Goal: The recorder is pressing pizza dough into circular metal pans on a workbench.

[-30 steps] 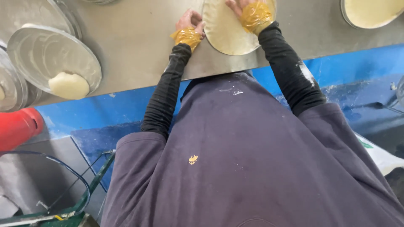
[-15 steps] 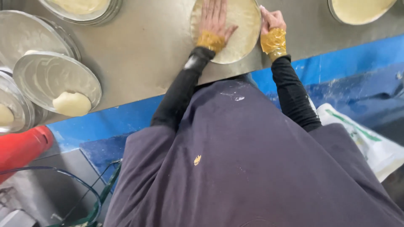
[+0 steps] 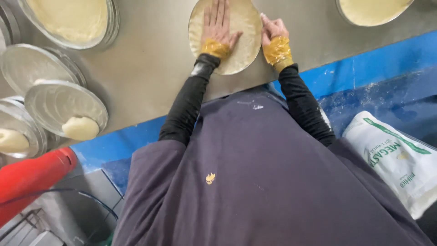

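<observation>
Left hand (image 3: 218,25) flat, fingers spread, pressing on the round dough disc (image 3: 241,50) at the table's far edge; right hand (image 3: 272,31) curled at its right rim (grip unclear).

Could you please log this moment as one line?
left hand: flat on dough round | right hand: at its edge | surface: steel table

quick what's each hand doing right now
left hand: open, flat on the dough
right hand: at the dough's edge, open or closed cannot be told
</observation>
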